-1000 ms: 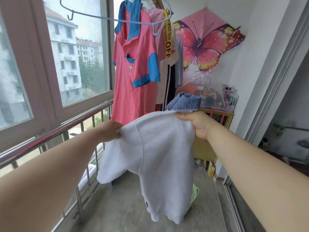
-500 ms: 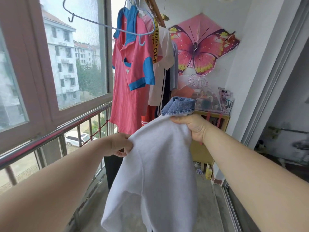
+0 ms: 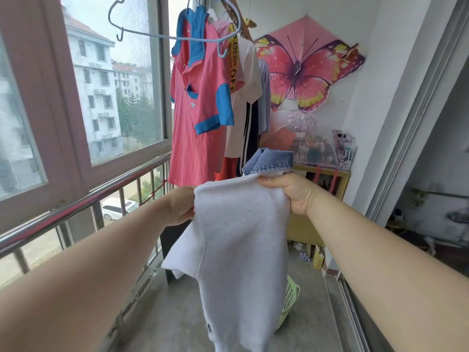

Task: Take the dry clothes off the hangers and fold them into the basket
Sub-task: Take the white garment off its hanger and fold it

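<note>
Both arms reach forward. The left hand (image 3: 180, 207) grips the left shoulder edge of a white fleece top with a blue denim collar (image 3: 241, 240); its fingertips are tucked behind the cloth, so how tightly they curl cannot be told. The right hand (image 3: 291, 195) is closed in a firm pinch on the top's other shoulder, just below the collar, thumb over the front and fingers behind.

The top is off its hanger and hangs in the air between the hands, one short sleeve drooping at the left. By my reading the folding step has just begun. The next move calls for bringing the two shoulders together to halve the top lengthwise, then doubling it over.

Below and behind the hem, a pale green perforated plastic basket (image 3: 291, 299) stands on the concrete floor (image 3: 177, 313), mostly hidden by the cloth; the folded top must be lowered there.

Further off, an empty pale blue wire hanger (image 3: 162, 36) hangs near the window, and a pink polo shirt with blue collar and cuffs (image 3: 195, 128) waits on the rail with other garments behind it.
</note>
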A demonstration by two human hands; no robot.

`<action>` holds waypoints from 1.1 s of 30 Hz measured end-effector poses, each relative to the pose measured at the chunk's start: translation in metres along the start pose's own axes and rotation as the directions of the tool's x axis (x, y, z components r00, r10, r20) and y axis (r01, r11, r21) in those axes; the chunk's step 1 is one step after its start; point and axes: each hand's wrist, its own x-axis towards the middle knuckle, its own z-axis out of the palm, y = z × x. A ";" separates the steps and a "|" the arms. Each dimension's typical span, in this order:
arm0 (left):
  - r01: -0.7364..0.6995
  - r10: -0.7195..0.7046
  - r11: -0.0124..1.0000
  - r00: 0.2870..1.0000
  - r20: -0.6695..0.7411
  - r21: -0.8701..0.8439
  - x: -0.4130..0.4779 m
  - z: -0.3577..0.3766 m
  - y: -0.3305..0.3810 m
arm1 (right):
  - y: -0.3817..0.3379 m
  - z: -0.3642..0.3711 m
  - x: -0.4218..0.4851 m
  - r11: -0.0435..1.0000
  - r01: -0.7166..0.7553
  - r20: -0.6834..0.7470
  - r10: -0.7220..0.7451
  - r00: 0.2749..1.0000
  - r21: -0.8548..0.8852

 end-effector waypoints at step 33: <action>0.044 -0.040 0.999 0.960 -0.276 0.009 -0.006 0.000 -0.004 | 0.008 0.014 -0.010 0.993 0.025 0.061 -0.032 0.998 0.115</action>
